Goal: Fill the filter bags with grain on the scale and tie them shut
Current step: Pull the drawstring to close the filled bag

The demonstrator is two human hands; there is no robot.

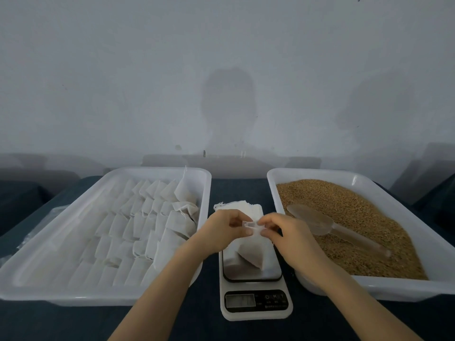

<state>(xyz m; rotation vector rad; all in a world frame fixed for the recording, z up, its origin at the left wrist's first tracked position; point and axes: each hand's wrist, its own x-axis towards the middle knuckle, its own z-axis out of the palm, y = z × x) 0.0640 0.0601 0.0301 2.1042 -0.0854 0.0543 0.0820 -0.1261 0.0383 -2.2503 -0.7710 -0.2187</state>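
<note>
Risk: the left hand [221, 230] or right hand [288, 232] could be slipping off the neck mid-tie, letting the bag [251, 254] tip and spill its contents over the scale [256, 303].
Left hand: pinching the bag's neck between thumb and fingertips, forearm reaching in from below.
Right hand: pinching the same neck from the opposite side, fingers curling.
Bag: lying tilted on the scale's plate.
Scoop [317, 222]: resting on the grain [344, 217], right.
Tabletop [209, 328]: carrying everything.

Dark blue table [73, 326]: bag tray [98, 297] left, scale [257, 301] centre, grain tray [394, 289] right
</note>
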